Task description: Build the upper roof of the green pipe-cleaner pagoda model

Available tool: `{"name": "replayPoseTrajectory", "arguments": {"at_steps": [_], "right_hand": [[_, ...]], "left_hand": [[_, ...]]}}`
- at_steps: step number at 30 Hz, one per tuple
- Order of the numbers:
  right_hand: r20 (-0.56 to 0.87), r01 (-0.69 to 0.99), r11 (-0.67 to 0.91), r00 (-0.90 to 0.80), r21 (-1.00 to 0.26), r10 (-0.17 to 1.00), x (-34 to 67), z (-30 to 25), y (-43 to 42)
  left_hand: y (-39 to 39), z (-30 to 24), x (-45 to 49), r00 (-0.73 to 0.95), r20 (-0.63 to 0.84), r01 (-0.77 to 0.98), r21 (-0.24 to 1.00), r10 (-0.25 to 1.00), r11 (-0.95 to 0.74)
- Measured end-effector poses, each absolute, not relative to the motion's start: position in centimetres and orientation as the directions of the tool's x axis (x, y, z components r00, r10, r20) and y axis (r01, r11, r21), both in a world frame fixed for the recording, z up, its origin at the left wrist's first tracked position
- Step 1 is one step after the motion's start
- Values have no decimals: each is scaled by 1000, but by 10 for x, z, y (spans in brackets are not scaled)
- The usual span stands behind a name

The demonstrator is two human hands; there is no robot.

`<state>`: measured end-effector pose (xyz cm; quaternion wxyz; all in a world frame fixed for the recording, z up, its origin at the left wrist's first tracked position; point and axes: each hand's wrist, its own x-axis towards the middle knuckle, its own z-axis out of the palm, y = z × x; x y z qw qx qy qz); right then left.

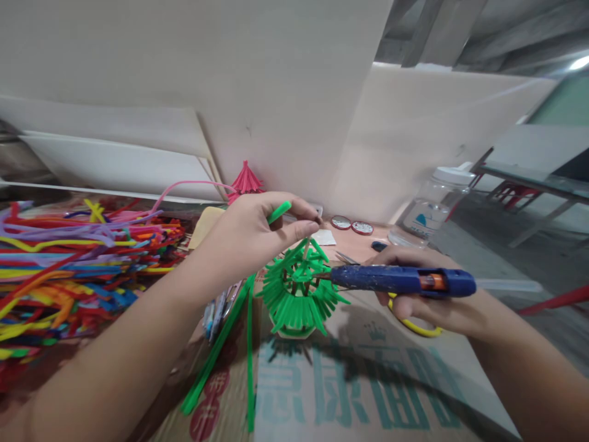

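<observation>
My left hand (pixel 257 233) is closed in a pinch on a green pipe cleaner piece (pixel 280 212) and the top of a thin wooden stick. The stick stands in a small green pipe-cleaner umbrella (pixel 297 294) on a cardboard sheet (pixel 368 380). My right hand (pixel 416 301) grips a blue glue gun (pixel 400 279) with a yellow trigger. The gun's nozzle points left and touches the umbrella near its stick.
A heap of coloured pipe cleaners (pixel 78 264) lies at the left. Long green pipe cleaners (pixel 221 350) lie on the cardboard. A pink umbrella (pixel 246 181), two round tins (pixel 352 225) and a plastic jar (pixel 432 205) stand behind. White boards lean at the back.
</observation>
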<state>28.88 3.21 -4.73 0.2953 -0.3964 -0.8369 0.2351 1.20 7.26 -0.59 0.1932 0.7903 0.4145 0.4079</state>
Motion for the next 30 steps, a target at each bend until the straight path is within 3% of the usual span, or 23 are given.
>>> {"name": "replayPoseTrajectory", "arguments": {"at_steps": [17, 30], "right_hand": [[336, 598, 580, -477, -553, 812, 293, -54, 36], [285, 542, 576, -529, -612, 800, 287, -48, 34]], "left_hand": [[71, -4, 12, 341, 468, 519, 630, 816, -578], [70, -3, 13, 331, 458, 516, 644, 825, -564]]}}
